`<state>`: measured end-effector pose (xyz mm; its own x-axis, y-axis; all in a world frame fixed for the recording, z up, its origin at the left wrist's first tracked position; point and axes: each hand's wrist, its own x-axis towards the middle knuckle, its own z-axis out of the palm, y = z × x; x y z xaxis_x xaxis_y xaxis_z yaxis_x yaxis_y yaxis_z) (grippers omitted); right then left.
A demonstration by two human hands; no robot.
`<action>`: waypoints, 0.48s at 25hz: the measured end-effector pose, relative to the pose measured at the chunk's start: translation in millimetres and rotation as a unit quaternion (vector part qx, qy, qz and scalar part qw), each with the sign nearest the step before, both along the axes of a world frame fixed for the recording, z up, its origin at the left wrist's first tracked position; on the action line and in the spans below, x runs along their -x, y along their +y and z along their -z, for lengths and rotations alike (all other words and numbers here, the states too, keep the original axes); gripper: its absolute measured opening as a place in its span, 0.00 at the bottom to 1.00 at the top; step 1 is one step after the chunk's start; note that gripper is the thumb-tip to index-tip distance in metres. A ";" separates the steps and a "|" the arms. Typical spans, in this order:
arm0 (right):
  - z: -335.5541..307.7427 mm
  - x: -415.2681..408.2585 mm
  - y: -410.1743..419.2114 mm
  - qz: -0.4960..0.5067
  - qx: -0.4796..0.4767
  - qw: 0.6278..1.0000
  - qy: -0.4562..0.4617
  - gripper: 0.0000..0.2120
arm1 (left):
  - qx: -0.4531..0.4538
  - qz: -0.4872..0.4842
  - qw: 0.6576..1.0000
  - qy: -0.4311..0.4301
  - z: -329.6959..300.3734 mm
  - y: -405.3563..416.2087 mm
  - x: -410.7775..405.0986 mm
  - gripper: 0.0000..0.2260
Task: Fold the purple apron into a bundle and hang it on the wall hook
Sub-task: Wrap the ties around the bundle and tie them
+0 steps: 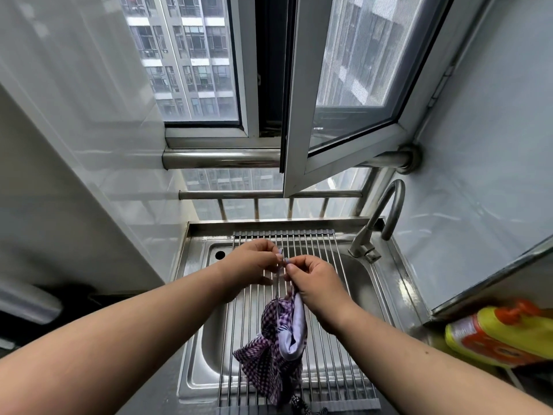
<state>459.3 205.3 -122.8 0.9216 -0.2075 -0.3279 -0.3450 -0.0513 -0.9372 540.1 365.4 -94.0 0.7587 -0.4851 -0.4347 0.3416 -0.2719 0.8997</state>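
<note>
The purple checked apron (275,351) hangs as a bunched bundle above the sink, with a pale lilac part showing on its right side. Its thin strap (280,259) runs up between my hands. My left hand (254,262) pinches the strap's top end with curled fingers. My right hand (314,280) pinches the strap just beside it and also holds the gathered top of the bundle. Both hands meet over the drying rack. No wall hook is in view.
A steel sink (197,339) lies below, covered by a roll-up rod rack (329,324). The faucet (386,217) stands at the back right. An open window sash (338,115) juts inward overhead. Yellow and orange bottles (496,333) lie at the right.
</note>
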 end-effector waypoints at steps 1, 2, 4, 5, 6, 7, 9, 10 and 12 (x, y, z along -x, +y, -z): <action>-1.6 1.2 -0.6 -0.008 0.000 1.000 0.000 0.06 | -0.007 0.014 1.000 -0.024 -1.2 0.0 2.5 0.04; -4.8 2.5 -0.7 -0.022 0.001 1.000 -0.001 0.07 | -0.009 0.025 0.999 -0.042 -1.6 0.0 5.1 0.02; -11.1 4.7 -1.4 -0.059 0.021 0.998 -0.001 0.08 | -0.002 0.045 0.997 -0.058 -1.3 0.0 8.3 0.04; -13.1 5.5 -2.2 -0.078 0.037 0.996 0.001 0.08 | -0.002 0.057 0.996 -0.062 -1.4 0.2 9.6 0.04; -15.6 6.2 -2.8 -0.092 0.053 0.994 0.000 0.08 | -0.006 0.066 0.995 -0.070 -0.6 0.4 10.0 0.03; -17.1 6.8 -3.9 -0.099 0.064 0.993 -0.003 0.07 | -0.017 0.073 0.994 -0.080 0.6 0.7 9.7 0.02; -18.8 7.9 -6.2 -0.097 0.074 0.992 -0.013 0.04 | -0.033 0.083 0.993 -0.081 4.0 1.6 8.4 0.04; -18.8 8.4 -8.0 -0.092 0.082 0.992 -0.018 0.03 | -0.028 0.090 0.993 -0.065 4.4 1.1 8.7 0.04; -19.2 9.2 -9.6 -0.092 0.104 0.990 -0.025 0.03 | -0.026 0.091 0.995 -0.024 1.8 0.7 11.5 0.04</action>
